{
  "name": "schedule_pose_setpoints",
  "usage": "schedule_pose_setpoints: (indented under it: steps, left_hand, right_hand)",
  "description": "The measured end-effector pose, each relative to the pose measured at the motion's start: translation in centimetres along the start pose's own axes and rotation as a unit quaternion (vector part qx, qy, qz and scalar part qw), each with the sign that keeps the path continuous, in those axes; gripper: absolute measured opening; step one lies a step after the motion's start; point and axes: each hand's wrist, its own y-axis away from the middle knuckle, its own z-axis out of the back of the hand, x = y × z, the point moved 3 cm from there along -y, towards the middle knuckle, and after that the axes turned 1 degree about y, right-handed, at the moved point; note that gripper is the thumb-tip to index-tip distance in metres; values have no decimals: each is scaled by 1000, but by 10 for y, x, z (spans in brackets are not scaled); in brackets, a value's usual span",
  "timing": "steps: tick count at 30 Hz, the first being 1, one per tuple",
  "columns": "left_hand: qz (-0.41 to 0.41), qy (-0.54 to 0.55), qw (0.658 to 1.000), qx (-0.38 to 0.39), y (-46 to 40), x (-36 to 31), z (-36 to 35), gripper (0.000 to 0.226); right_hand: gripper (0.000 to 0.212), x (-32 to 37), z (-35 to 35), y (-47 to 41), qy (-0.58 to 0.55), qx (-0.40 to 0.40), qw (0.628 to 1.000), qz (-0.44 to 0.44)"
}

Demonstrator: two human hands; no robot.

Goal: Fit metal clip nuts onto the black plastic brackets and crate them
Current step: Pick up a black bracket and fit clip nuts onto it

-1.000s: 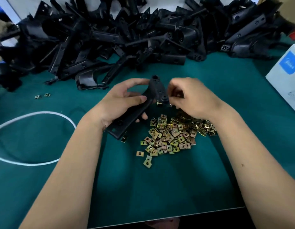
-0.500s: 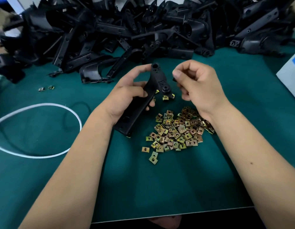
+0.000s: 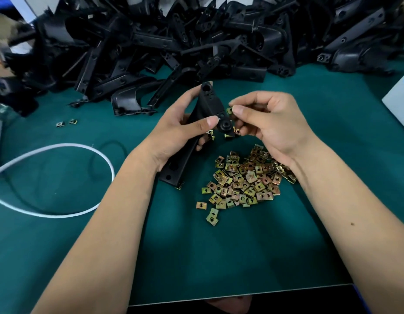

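Head view: green table mat, heaped along its far edge with black plastic brackets. Nearer, scattered pile of metal clip nuts under right wrist. Left hand wrapped around one bracket, held upright above mat. Right hand pinching single clip nut just beside bracket's upper edge, possibly touching.

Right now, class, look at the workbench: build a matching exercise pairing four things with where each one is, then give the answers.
Things:
1. black bracket
2. single clip nut
3. white cable
4. heap of clip nuts

Places:
A. looped on the mat, left side
B. pinched by the right hand
C. gripped by the left hand
D. under the right wrist

Pairs: 1-C, 2-B, 3-A, 4-D
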Motion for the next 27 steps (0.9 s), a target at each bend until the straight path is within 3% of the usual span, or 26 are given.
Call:
schedule_pose_setpoints:
  steps: [18,27]
  left_hand:
    - [-39,-92,995,-29,-5,4,4,75]
    - [-47,-106,993,2,-3,1,3,78]
  right_hand:
    - [11,-2,-3,2,-69,24,995,-65]
    - [31,5,1,2,-13,85,995,-45]
